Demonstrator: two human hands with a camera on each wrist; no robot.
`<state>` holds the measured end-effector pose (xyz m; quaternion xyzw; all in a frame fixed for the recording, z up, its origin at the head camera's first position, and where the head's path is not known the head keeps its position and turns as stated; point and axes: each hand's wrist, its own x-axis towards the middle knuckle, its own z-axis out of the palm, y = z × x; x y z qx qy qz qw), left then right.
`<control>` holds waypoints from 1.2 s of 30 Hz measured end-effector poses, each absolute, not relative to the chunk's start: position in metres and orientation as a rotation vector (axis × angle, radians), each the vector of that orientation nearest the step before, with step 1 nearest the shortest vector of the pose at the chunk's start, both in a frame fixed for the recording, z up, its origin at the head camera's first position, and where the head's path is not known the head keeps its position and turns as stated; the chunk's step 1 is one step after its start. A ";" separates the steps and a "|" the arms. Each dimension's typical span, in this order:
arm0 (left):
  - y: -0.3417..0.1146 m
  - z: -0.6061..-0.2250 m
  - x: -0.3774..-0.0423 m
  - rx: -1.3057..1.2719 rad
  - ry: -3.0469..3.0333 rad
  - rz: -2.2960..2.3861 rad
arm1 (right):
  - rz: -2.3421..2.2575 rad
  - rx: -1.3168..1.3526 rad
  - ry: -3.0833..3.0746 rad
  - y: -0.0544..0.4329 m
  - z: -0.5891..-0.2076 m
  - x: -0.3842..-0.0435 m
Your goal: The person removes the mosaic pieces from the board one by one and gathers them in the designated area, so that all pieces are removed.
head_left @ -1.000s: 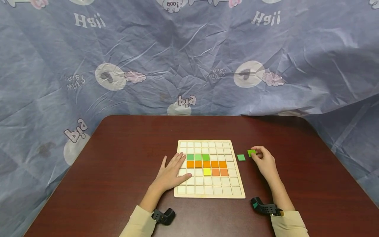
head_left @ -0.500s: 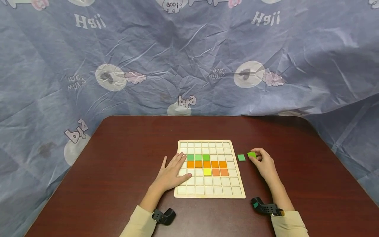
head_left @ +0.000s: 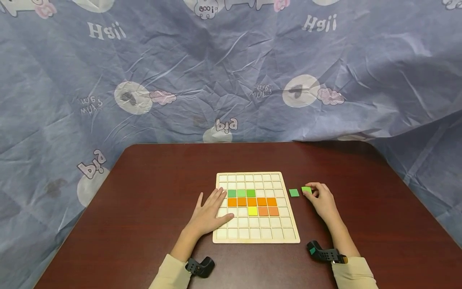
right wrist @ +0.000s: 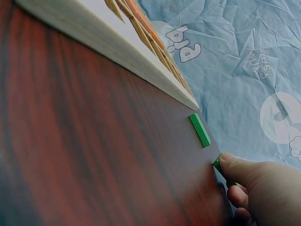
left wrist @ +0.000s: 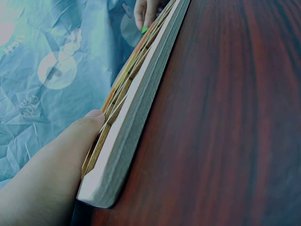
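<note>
A square wooden grid board [head_left: 256,241] lies on the table, with coloured square tiles in some of its cells. My left hand [head_left: 205,214] rests flat with spread fingers over the board's left edge; in the left wrist view its thumb [left wrist: 77,136] lies along the rim. To the right of the board, my right hand [head_left: 322,200] pinches a light green tile [head_left: 306,189] between thumb and fingers. A second, bluish-green tile [head_left: 294,193] lies flat on the table between the board and that hand. In the right wrist view, the pinched tile [right wrist: 217,163] is mostly covered by the fingers.
On the board are a row of green tiles [head_left: 241,193], a row of orange tiles [head_left: 252,202], a yellow tile [head_left: 252,211] and two salmon tiles [head_left: 268,211]. The dark wooden table [head_left: 162,176] ends at a hanging patterned cloth [head_left: 223,72].
My right hand has lowered slightly toward me with the light green tile, and its fingers have shifted on it. The left hand stays on the board; the head view has tilted a little.
</note>
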<state>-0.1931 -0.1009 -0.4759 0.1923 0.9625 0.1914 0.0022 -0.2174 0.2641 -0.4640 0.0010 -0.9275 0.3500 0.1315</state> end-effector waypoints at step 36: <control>-0.101 -0.477 -0.195 0.623 3.030 0.588 | 1.047 -0.095 -2.546 0.257 -0.461 -0.218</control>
